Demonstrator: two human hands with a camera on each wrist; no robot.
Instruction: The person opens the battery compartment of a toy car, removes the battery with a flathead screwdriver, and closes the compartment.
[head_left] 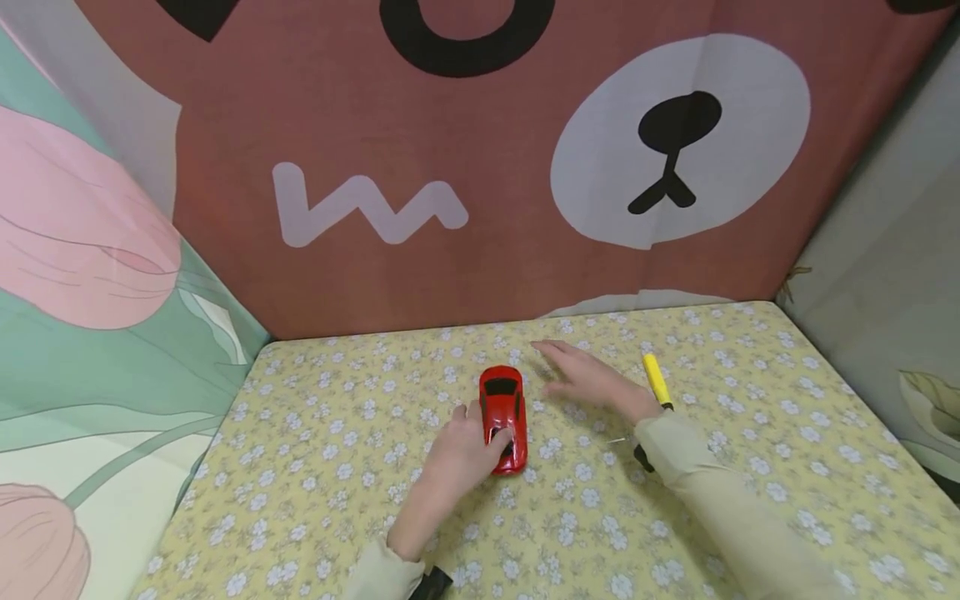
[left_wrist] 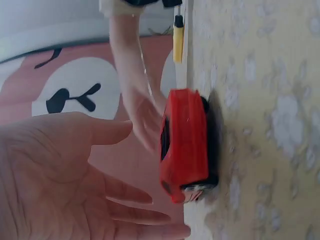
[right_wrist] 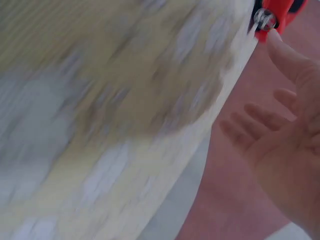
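Note:
A red toy car [head_left: 504,421] stands on the flowered cloth, its length pointing away from the viewer. My left hand [head_left: 457,450] is at its near left side, thumb over the car's near end in the head view. From the left wrist, that hand [left_wrist: 65,175] appears with extended fingers close to the car [left_wrist: 186,140]; contact cannot be told. To the right of the car, my right hand [head_left: 592,382] hovers with fingers extended, holding nothing. The right wrist view shows its palm [right_wrist: 285,145] and thumb near part of the car [right_wrist: 275,15].
A yellow-handled tool [head_left: 656,379] with a black collar lies beside my right wrist, its lower part hidden by the arm. A thin metallic piece [head_left: 617,440] shows below that wrist. Behind the table [head_left: 300,467] hangs a reddish bear-print cloth [head_left: 510,275], with printed cloths at both sides.

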